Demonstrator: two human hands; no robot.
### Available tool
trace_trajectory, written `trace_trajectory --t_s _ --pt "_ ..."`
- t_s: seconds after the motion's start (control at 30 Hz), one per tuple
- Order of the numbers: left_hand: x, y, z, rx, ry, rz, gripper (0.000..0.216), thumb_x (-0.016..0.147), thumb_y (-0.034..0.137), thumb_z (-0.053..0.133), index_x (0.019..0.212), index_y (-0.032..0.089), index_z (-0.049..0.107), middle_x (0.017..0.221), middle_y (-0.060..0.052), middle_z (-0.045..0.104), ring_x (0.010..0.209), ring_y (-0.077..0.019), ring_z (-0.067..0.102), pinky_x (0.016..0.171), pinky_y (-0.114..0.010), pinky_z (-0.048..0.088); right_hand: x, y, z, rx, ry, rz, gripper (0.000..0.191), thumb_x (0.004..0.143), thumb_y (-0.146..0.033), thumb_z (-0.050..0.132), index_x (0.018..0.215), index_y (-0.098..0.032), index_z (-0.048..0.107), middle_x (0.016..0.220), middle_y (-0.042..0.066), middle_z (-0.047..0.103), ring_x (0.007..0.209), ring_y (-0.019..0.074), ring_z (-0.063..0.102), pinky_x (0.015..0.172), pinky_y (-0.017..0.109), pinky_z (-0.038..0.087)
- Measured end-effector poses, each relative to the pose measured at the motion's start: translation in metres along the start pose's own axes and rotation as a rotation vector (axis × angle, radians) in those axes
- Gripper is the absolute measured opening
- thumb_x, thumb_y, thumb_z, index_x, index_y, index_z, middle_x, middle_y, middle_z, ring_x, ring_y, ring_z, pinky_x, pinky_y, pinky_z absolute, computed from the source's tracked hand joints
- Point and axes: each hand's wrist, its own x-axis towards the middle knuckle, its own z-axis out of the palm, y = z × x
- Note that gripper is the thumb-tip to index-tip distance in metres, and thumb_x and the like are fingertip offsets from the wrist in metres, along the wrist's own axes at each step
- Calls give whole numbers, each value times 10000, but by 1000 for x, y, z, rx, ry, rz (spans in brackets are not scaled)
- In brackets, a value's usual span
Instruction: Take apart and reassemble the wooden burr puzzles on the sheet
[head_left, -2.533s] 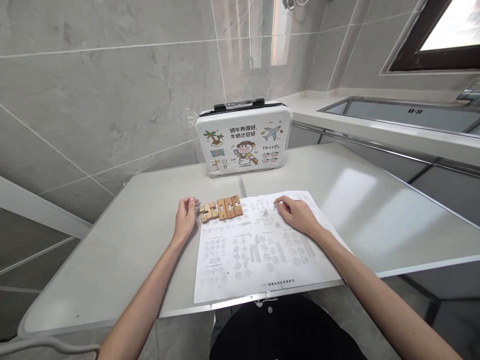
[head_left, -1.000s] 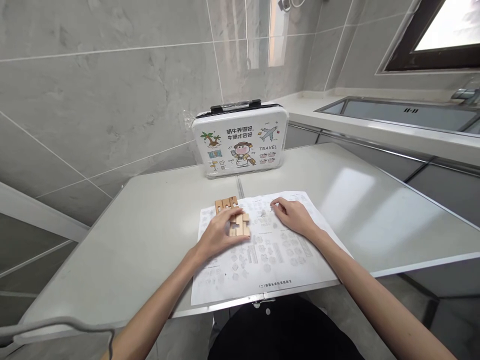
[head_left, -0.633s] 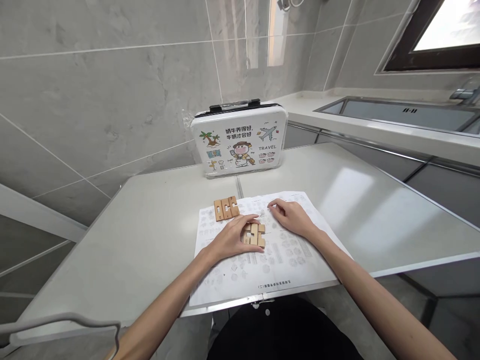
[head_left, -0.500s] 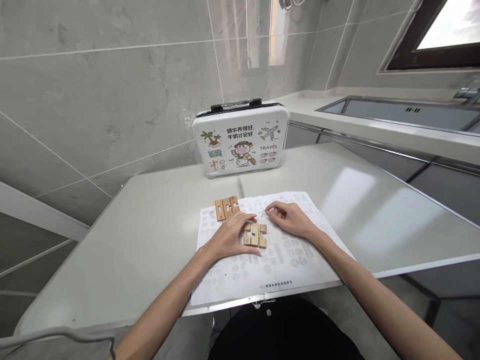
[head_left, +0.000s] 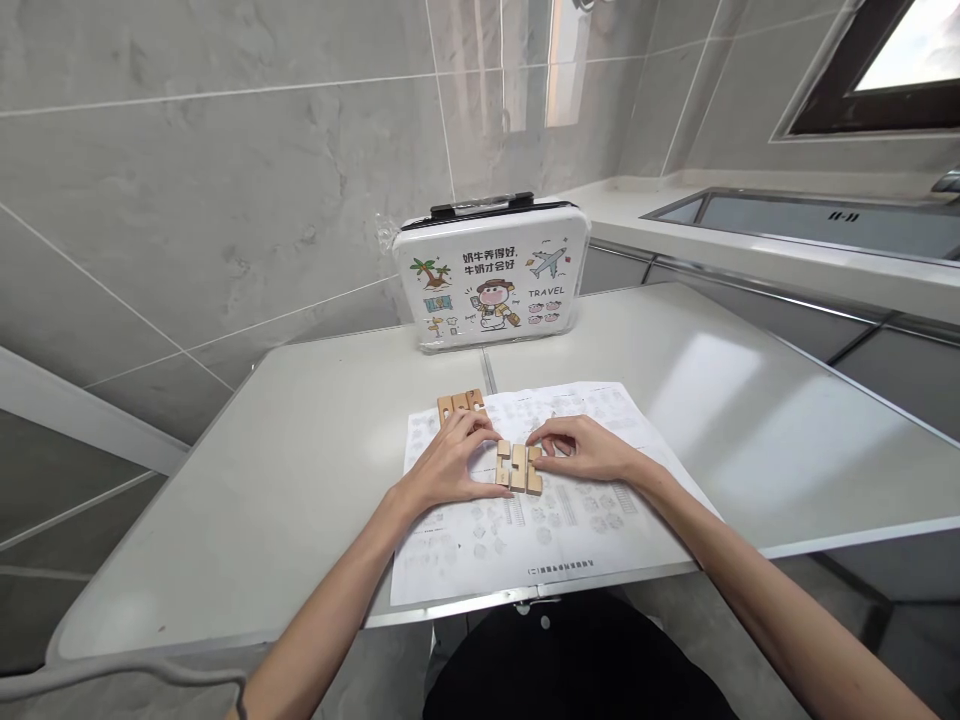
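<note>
Three notched wooden blocks [head_left: 517, 467] lie side by side on a printed instruction sheet [head_left: 555, 530]. My left hand [head_left: 448, 466] presses its bent fingers against the left side of this set. My right hand [head_left: 581, 451] holds the right side with its fingertips. A second set of wooden blocks [head_left: 461, 403] lies at the sheet's far left corner, just behind my left fingers and partly hidden by them.
The sheet lies on a pale grey table [head_left: 285, 470] and reaches its near edge. A white picture-printed carry case [head_left: 491, 275] stands upright at the back against the tiled wall. A counter with a steel sink [head_left: 810, 222] runs along the right.
My left hand slid three blocks from the far row down onto the middle of the sheet. My right hand moved left from the paper onto the blocks' right side.
</note>
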Motion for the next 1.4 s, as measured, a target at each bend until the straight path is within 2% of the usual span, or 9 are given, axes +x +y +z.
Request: trace_trajectory --t_s 0.17,0.4,0.57,0.63,0.73,0.83,0.93,1.2,1.4 --pt "0 2 -1 -5 -4 -9 698 742 660 884 1268 257 667 1315 -127 630 1261 -354 546 1070 -542 494 0 0 -4 56 -36 -10 339 946 -537 713 1099 -252 814 868 43 727 755 208 589 693 329 460" --pt "2 2 -1 1 -11 -6 691 751 658 878 1268 253 665 1313 -130 637 1252 -358 556 1075 -543 487 -1 3 -9 350 11 54 361 984 -502 658 1225 -260 775 1203 75 773 1036 262 711 854 373 562" --pt "2 7 -2 -24 23 -29 792 696 677 905 1314 258 642 1382 -151 606 1313 -384 532 1115 -564 454 -1 3 -9 419 83 89 361 985 -495 646 1215 -236 750 1253 113 757 1063 279 721 862 404 581" --pt "3 10 -1 -82 77 -83 766 711 692 884 1291 256 641 1369 -151 612 1293 -383 552 1097 -548 462 2 -1 -5 415 143 79 364 997 -508 623 1189 -217 725 1223 125 768 1033 277 737 864 414 590" --pt "5 15 1 -223 126 -170 546 862 722 715 1100 233 669 1112 -99 686 1044 -305 643 955 -452 510 11 -14 3 390 204 61 364 989 -555 635 1111 -214 666 1004 94 800 850 245 758 786 393 597" --pt "7 18 3 -307 138 -258 521 948 725 561 921 217 672 878 -51 681 807 -232 602 803 -379 487 23 -32 10 210 267 2 334 933 -568 710 963 -244 634 865 44 771 719 212 709 674 345 549" --pt "8 20 2 -383 144 -359 479 977 652 563 840 207 677 796 -33 670 723 -198 549 711 -338 441 34 -46 15 85 283 -29 307 940 -536 702 885 -256 590 723 -9 690 640 182 644 630 317 487" --pt "10 22 -4 -581 114 -409 526 1042 625 460 765 199 594 733 -12 608 681 -170 556 699 -320 470 48 -39 30 130 415 -42 389 941 -612 680 845 -255 557 842 26 743 631 170 585 620 320 470" --pt "11 22 0 -723 95 -434 494 1003 651 575 812 198 618 714 3 571 627 -143 483 626 -295 406 46 -33 39 189 449 -30 338 990 -569 652 908 -246 598 876 41 741 704 189 625 661 327 486"
